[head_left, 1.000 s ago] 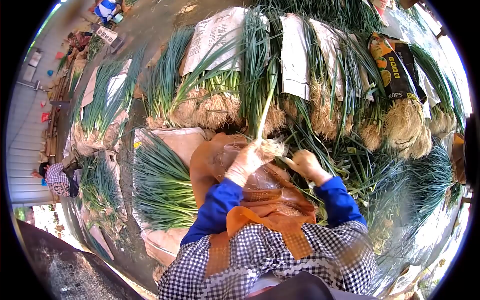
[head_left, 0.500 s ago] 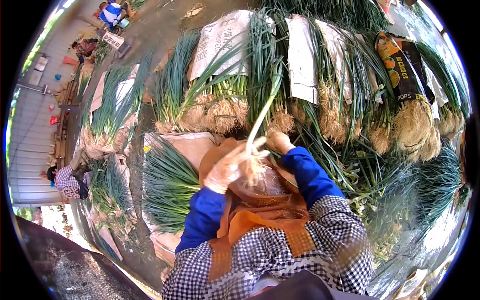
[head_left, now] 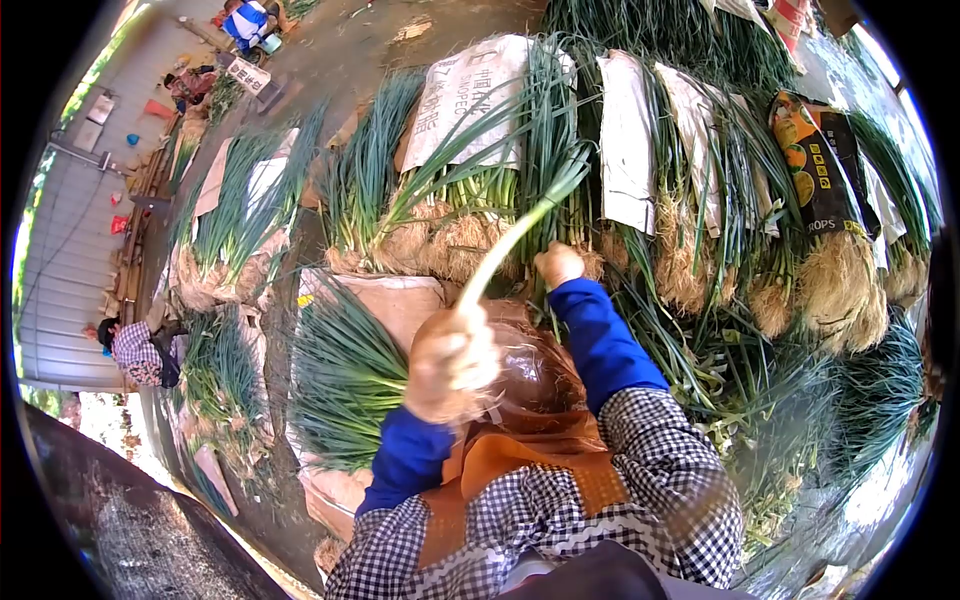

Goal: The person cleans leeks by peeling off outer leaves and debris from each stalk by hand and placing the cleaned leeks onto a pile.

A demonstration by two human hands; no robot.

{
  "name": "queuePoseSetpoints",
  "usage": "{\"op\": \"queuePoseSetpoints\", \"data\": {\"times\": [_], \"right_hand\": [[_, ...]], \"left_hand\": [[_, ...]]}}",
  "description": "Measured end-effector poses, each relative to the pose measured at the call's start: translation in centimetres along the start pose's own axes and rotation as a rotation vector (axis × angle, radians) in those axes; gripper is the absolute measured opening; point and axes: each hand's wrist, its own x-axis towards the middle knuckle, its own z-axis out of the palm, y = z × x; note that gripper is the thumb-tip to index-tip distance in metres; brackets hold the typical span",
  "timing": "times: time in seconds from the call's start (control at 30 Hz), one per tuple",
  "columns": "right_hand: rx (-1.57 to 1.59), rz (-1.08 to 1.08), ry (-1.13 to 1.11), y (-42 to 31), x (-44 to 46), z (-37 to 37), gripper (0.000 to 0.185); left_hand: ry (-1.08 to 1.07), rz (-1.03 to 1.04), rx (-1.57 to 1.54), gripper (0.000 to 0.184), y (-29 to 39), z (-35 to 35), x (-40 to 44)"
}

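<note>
Clasping one green onion (head_left: 502, 252) in the left hand (head_left: 452, 366); having moved the right hand (head_left: 558, 266) beside a bundle (head_left: 548, 110), with grip unclear.

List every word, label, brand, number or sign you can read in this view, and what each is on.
"SINOPEC": on the white sack.
"中国石化": same sack, beside "SINOPEC".
Larger characters on that sack: too unclear to quote in full.
"ROPS": at the lower end of the black bag; any letters before it can't be made out.
Characters in the black bag's yellow marks: too small to read.
Sign at upper left: characters too small to read.
</note>
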Motion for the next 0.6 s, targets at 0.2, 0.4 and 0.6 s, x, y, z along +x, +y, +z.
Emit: {"op": "queuePoseSetpoints", "data": {"times": [0.2, 0.4, 0.6], "right_hand": [[0.655, -0.11, -0.386, 6.0, -5.7, -15.0, 0.027], [-0.689, -0.265, -1.177, 16.1, -18.1, -19.0, 0.055], [-0.318, -0.144, -0.438, 5.3, -9.5, -14.4, 0.06]], "left_hand": [[-0.599, 0.376, 0.121, 0.008, 11.0, 5.0, -5.3], [-0.542, 0.469, 0.071, 0.012, 9.9, 3.5, -5.1], [-0.389, 0.601, -0.019, 0.006, 10.9, 6.3, -5.1]]}}
